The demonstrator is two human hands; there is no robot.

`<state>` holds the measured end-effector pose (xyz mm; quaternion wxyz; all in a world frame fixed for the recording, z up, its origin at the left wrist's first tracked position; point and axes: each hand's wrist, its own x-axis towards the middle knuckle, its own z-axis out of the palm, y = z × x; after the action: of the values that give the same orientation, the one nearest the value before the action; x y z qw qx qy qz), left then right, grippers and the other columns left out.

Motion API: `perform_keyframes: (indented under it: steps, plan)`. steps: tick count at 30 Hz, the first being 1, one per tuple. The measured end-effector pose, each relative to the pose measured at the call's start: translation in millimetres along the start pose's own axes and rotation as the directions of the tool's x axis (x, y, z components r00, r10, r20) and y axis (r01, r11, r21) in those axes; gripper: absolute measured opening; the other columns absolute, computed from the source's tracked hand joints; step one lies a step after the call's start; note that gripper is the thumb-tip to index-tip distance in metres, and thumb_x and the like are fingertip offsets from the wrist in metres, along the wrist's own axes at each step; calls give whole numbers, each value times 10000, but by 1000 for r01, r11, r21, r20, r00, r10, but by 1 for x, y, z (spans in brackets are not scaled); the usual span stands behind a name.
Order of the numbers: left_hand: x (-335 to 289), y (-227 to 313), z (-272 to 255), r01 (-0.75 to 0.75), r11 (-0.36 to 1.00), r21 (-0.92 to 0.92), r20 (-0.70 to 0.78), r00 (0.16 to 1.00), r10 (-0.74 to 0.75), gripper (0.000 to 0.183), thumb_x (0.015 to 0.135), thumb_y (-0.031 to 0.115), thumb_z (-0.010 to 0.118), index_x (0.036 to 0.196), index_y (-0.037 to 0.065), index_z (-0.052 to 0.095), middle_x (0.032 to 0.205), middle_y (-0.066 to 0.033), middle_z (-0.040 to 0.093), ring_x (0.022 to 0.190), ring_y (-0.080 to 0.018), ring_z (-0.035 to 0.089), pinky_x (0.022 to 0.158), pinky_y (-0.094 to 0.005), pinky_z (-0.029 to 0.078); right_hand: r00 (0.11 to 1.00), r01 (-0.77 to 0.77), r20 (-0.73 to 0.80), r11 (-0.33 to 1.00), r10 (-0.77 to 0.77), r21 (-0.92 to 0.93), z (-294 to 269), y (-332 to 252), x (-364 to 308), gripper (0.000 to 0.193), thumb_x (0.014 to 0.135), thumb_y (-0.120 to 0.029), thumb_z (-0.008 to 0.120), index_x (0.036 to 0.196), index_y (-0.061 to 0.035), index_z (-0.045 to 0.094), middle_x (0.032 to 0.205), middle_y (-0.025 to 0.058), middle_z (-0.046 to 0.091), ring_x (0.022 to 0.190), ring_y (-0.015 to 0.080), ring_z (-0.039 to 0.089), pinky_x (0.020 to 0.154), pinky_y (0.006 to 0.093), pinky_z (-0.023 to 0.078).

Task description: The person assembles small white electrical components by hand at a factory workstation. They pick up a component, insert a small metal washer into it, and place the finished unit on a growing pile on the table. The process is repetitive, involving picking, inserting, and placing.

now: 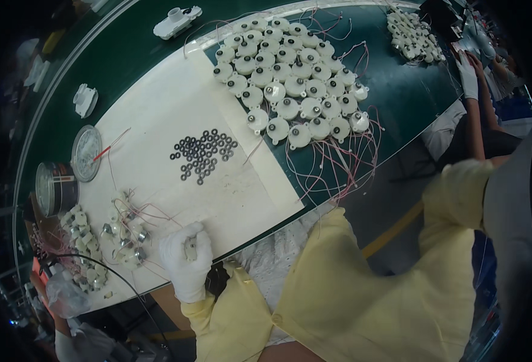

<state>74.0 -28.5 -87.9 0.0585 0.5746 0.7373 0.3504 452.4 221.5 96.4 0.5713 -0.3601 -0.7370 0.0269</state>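
My left hand [186, 260], in a white glove, is at the near edge of the white work sheet [236, 205]. Its fingers are curled in around a small pale piece [190, 247] whose kind I cannot make out. Just left of it lie several small metal-cased motors [124, 232] with pale plastic parts and thin pink and white wires. Beyond it, small black rings [202, 154] are spread in one layer. On my right, the yellow sleeve [453, 199] bends upward, and no right hand shows past it.
Many round white housings [296, 87] with trailing wires cover the table beyond the sheet. At left stand a round dish [87, 154] with a red stick [102, 153], a dark tub [56, 188] and piled white parts [85, 244]. Co-workers' hands [468, 75] are at far right and lower left.
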Motion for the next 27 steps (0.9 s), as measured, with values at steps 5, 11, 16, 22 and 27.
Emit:
perform_keyframes:
  steps: [5,11,16,22,27]
  plan:
    - [10,13,0,-35,999,36,-17,999,36,179,769,43,771,917,118,704,812,-8,682,730,-211,607,724,-365,444,992,-74,-110,985,57,-156,-2,81,36,579,935,-57,579,1486,61,448,1438,202,538,1119,235,607,922,325,494]
    - [10,-6,2,-161,984,-77,-91,984,154,129,768,99,811,867,106,729,698,-71,671,571,-253,630,539,-358,461,961,-158,-260,958,94,-239,-28,125,76,616,923,-119,618,1487,58,445,1435,210,536,1154,250,590,945,339,483]
    - [22,-3,-44,-70,998,2,480,875,60,456,928,268,737,1323,106,576,1317,-169,587,1172,-398,565,1026,-522,422,920,-267,-342,945,191,-190,-79,194,60,652,913,-170,651,1488,55,442,1432,218,534,1184,263,575,964,350,474]
    - [7,5,7,-92,990,-110,84,991,101,86,790,103,791,847,105,727,687,-75,689,565,-244,653,528,-371,479,966,-176,-232,952,117,-252,-1,186,74,700,901,-232,690,1490,52,440,1429,226,532,1219,279,557,987,364,462]
    - [13,5,-7,-84,995,-50,-18,996,84,83,788,130,772,830,131,701,673,-21,655,567,-249,624,531,-357,445,971,-88,-239,967,29,-240,37,148,76,743,891,-284,723,1491,49,437,1427,233,530,1248,292,543,1006,375,453]
